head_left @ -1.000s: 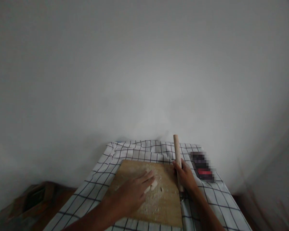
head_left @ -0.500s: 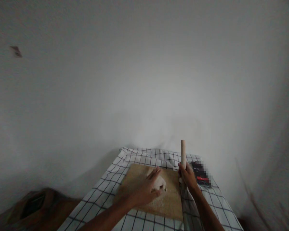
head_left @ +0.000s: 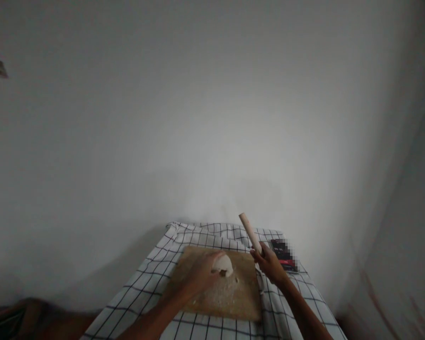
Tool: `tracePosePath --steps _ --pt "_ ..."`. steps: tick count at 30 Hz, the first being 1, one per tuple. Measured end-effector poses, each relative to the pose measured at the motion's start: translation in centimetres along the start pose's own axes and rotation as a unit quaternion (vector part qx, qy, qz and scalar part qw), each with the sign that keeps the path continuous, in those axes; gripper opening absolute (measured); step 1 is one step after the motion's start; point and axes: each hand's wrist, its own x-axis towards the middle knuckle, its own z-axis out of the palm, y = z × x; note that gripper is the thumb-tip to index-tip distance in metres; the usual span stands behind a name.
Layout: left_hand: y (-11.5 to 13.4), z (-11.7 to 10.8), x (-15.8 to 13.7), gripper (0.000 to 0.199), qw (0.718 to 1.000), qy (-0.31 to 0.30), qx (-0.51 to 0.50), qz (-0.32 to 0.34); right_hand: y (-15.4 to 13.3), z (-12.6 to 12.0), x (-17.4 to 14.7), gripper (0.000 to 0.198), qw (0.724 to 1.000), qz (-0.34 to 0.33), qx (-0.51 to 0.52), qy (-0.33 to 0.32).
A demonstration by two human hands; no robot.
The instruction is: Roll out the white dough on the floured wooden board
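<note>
My left hand point(head_left: 204, 273) is closed round the side of a flat, pale piece of dough point(head_left: 225, 265), its fingers curled at the dough's far edge. Beneath them is a wooden board point(head_left: 242, 300) dusted with flour and crumbs; whether the dough is fully clear of the board I cannot tell. In my right hand point(head_left: 270, 265) a thin wooden rolling pin point(head_left: 250, 231) is gripped near its lower part, its upper end tilted to the left above the board's far right corner.
A white cloth with dark checks point(head_left: 138, 283) covers the table. On its right side lies a dark packet point(head_left: 283, 255) with a red band, partly blurred out. A plain wall point(head_left: 212, 118) rises behind the table. At lower left stands a brown object point(head_left: 28, 316).
My left hand has gone from lying spread on the dough to gripping its edge. The rolling pin has tipped from upright to leaning left. The view has shifted slightly.
</note>
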Motion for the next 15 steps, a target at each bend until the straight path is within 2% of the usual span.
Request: tracePosePath --steps 4,8,13,15 --pt "0.7 0.7 0.3 0.054 0.999 0.039 -0.035 -0.011 0.1 1.2 -0.6 0.048 1.0 0.013 0.0 -0.008" --pt "0.9 0.7 0.7 0.05 0.999 0.034 0.025 -0.006 -0.2 1.8 -0.5 0.048 0.999 0.022 -0.018 -0.021" --pt "-0.4 -0.6 1.0 0.057 0.998 0.032 0.052 0.027 0.0 2.2 1.2 0.043 0.999 0.009 -0.024 -0.023" --pt "-1.1 -1.1 1.0 0.052 0.998 0.025 0.045 0.04 0.1 2.5 2.1 0.041 0.999 -0.005 -0.025 -0.026"
